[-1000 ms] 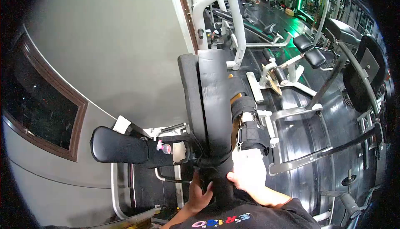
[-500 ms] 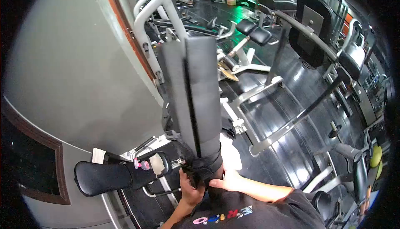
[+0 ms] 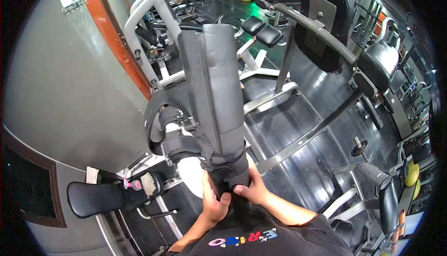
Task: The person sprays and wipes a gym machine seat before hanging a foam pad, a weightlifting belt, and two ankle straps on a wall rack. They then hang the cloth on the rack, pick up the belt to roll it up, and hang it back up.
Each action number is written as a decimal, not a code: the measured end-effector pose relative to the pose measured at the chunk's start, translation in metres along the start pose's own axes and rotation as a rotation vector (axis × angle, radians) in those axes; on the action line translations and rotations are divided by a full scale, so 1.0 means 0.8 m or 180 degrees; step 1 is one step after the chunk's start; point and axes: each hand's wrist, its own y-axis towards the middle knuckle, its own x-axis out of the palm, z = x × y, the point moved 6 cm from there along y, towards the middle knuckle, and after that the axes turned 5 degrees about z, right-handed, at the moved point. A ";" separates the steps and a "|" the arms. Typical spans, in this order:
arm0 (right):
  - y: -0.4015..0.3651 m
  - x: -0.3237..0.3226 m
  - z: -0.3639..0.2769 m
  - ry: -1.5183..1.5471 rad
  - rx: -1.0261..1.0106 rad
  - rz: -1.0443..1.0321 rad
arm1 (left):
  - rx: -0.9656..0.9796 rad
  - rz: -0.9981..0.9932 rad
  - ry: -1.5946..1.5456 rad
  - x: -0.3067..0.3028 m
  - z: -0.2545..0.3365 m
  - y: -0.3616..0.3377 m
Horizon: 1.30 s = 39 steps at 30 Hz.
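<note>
A long black padded piece (image 3: 223, 83) with a lengthwise seam rises in front of my body, tilted slightly to the left. My left hand (image 3: 215, 201) is closed on the left side of its lower end, thumb in front. On the opposite side, my right hand (image 3: 257, 188) grips the same end, its fingers mostly hidden behind. Black straps (image 3: 188, 146) with buckles wrap around the lower part and loop out to the left. Beneath them shows a white object (image 3: 190, 174), partly covered, whose kind I cannot make out.
At left stands a black padded bench (image 3: 95, 197) with a pink-and-clear bottle (image 3: 132, 184) and a beige cloth (image 3: 148, 184). A grey wall (image 3: 60, 97) lies beyond it. A gym machine with a grey bar (image 3: 321, 30) occupies the right, over black flooring.
The view has shifted, and the surroundings now appear farther left. The looped straps and white object left of the padded piece have come into fuller view. Both hands keep their hold.
</note>
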 end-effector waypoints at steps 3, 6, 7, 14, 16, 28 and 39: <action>0.009 -0.078 -0.012 -0.0069 0.0042 0.0243 | 0.0156 -0.0231 0.0211 0.070 -0.022 0.025; 0.021 -0.157 -0.022 -0.0518 -0.0083 0.0403 | 0.0044 -0.0402 0.0438 0.133 -0.041 0.053; 0.023 -0.171 -0.033 -0.0154 0.0077 0.0515 | 0.0066 -0.0536 0.0321 0.159 -0.040 0.064; 0.085 -0.264 -0.031 0.0268 0.0075 0.0621 | 0.0427 -0.0515 0.0562 0.247 -0.036 0.121; 0.115 -0.260 -0.032 0.0269 0.0062 0.0544 | 0.0513 -0.0456 0.0602 0.244 -0.047 0.135; 0.362 -0.154 -0.030 -0.0095 -0.0441 -0.0792 | 0.0329 0.0396 0.0237 0.130 -0.058 0.339; 0.448 -0.122 0.011 -0.0560 -0.0464 -0.0761 | 0.0949 0.0516 0.0896 0.078 -0.056 0.410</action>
